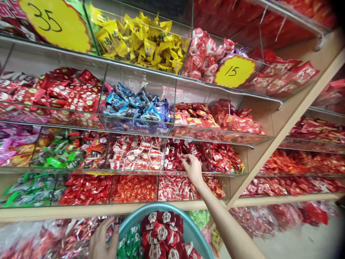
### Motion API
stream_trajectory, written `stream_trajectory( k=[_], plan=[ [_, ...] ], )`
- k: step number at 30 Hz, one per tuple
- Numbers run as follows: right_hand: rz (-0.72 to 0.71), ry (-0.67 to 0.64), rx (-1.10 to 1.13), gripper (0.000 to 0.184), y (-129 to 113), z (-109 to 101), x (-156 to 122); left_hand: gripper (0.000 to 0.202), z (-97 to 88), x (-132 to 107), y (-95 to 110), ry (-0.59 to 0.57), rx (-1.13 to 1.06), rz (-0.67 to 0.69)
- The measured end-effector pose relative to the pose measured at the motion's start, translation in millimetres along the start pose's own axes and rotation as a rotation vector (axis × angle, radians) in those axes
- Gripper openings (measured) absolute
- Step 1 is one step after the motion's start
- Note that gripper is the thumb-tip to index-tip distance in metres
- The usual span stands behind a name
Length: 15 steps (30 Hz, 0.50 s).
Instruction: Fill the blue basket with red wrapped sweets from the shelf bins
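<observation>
My right hand (pixel 193 167) reaches over the front of a shelf compartment of dark red candy packets (pixel 172 154). Its thumb and fingertips come together at the packets; whether one is pinched between them I cannot make out. Low in the view is a teal plastic basin (pixel 198 225). Inside it lie dark red candy packets (pixel 161 233) with white print and, to their left, green-wrapped candies (pixel 130 244). My left hand (pixel 104 239), a little blurred, is beside the basin's left rim, fingers bent and apart, with nothing visible between them.
Clear dividers split the tiered shelves into candy compartments, among them yellow packets (pixel 145 43), blue packets (pixel 134 104) and red-and-white candies (pixel 136 153). Yellow price cards read 35 (pixel 55 23) and 15 (pixel 234 71). A slanting wooden panel (pixel 291 111) stands right; bagged candies (pixel 61 239) lie below.
</observation>
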State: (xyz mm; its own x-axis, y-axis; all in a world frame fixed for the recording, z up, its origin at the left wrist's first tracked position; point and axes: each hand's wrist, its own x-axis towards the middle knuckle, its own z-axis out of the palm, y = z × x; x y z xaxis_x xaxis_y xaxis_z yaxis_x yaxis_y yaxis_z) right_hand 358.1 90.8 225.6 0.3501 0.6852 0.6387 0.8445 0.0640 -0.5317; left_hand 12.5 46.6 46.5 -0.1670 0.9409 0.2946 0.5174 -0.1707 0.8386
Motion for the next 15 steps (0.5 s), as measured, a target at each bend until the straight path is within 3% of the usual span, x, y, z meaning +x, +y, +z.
stream_trajectory(
  k=[6, 12, 15],
  plan=[
    [-0.104, 0.040, 0.021, 0.019, -21.1, -10.4, -4.6, 0.058, 12.0, 0.1, -35.7, -0.129, 0.178, 0.031],
    [-0.320, -0.007, -0.061, 0.020, -68.4, -21.8, -10.8, 0.059, 18.0, -1.9, -38.9, -0.179, 0.188, 0.076],
    [-0.311, -0.034, -0.113, 0.020, -67.3, -20.0, -5.5, 0.053, 15.2, 1.2, -37.1, -0.191, 0.181, 0.082]
  ],
)
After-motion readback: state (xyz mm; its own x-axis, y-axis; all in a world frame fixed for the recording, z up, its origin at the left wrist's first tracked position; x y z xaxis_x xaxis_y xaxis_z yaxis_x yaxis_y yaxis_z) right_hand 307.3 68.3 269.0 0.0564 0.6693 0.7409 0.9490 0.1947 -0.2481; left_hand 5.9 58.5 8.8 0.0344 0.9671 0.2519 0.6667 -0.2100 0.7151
